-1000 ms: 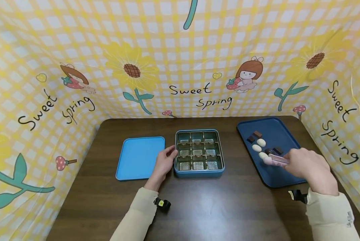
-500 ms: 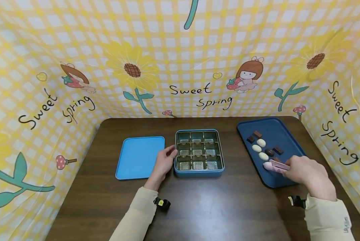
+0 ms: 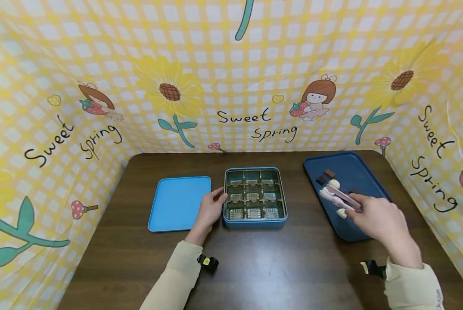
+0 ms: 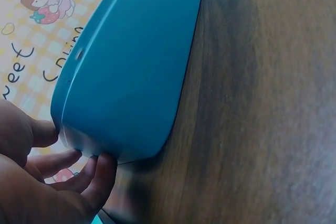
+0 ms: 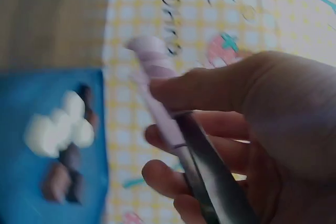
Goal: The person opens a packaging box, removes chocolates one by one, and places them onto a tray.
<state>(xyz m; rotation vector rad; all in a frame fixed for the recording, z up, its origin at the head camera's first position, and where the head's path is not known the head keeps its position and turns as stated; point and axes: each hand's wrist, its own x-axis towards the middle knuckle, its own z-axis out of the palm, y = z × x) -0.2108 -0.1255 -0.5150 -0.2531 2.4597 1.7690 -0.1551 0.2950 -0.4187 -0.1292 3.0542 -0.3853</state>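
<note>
My left hand [image 3: 209, 209] rests its fingertips and thumb against the left side of a blue tin box [image 3: 255, 224]. Inside this box is a gold plastic insert with several square compartments. In the left wrist view, the fingers [image 4: 106, 174] touch the tin's blue wall [image 4: 128, 72]. Over the tray at the right, my right hand [image 3: 382, 219] grips pink tongs [image 3: 341, 199]; their tips overlap the sweets there. White egg-shaped candies [image 3: 334, 184] and dark chocolate pieces [image 3: 321, 180] lie on this tray, some hidden behind the tongs. Whether the tongs pinch a candy I cannot tell.
A light blue lid [image 3: 180, 202] lies left of the tin on the dark wooden table [image 3: 254, 267]. The navy tray [image 3: 353, 165] stands near the table's right edge. A yellow checked cloth [image 3: 200, 47] hangs around the back and sides.
My right hand has first drawn the tongs slightly toward the front of the tray, then moved them up and left over the white candies. My left hand stays against the tin.
</note>
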